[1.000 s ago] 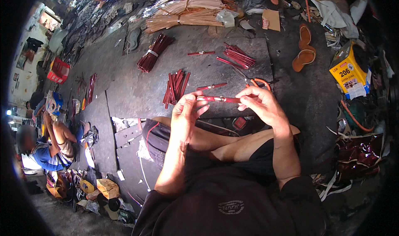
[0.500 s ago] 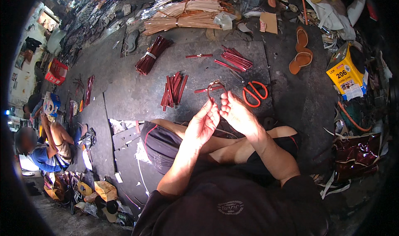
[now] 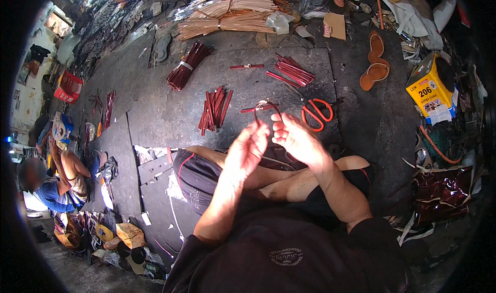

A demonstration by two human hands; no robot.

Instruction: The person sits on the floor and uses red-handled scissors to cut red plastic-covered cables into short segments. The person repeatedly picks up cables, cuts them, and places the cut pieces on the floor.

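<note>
Bent into an upright arc, a thin dark red strap [image 3: 277,107] with a shiny fitting at its top runs between my two hands. My left hand [image 3: 248,147] pinches one end, and my right hand [image 3: 297,140] pinches the other. Just beyond them another red strap [image 3: 248,109] lies flat. To the left is a loose pile of red strips [image 3: 214,108]. Scissors [image 3: 317,115] with orange-red handles lie right of my hands. Farther off are a single strap with a small metal piece [image 3: 246,66] and a second pile of red strips [image 3: 295,71].
A tied bundle of dark red strips [image 3: 188,66] lies on the dark board [image 3: 155,107]. Behind are bundles of pale strips [image 3: 222,24]. Brown sandals [image 3: 375,71] and a yellow box [image 3: 430,88] are at right. Another person [image 3: 57,189] sits at far left.
My left hand has shifted slightly left and down, and the gap between my hands has widened. The strap's arc looks broader. Things on the board have not moved.
</note>
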